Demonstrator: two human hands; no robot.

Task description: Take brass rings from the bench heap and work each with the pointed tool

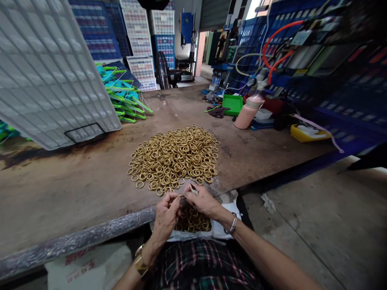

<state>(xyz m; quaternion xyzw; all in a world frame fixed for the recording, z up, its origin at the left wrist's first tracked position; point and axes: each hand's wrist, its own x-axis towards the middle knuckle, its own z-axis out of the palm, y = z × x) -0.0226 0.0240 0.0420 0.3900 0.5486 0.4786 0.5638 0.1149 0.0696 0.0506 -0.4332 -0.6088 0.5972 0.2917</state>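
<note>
A heap of brass-coloured rings (178, 153) lies on the worktable in front of me. At the table's front edge, my left hand (165, 214) is closed, pinching one ring (181, 196) between thumb and fingers. My right hand (203, 200) meets it from the other side, its fingers closed around a small dark, pointed tool (194, 189) whose exact kind I cannot make out. Below both hands, more rings (195, 220) sit in a white bag or lined container (220, 229) at my lap. Fingers partly hide the pinched ring.
A large white plastic crate (60, 72) stands tilted on the left of the table (90, 189), beside green and blue plastic pieces (127, 100). Toward the right are a pink bottle (248, 112), a green tray (232, 104) and a yellow tray (308, 133). Stacked crates (140, 68) stand behind.
</note>
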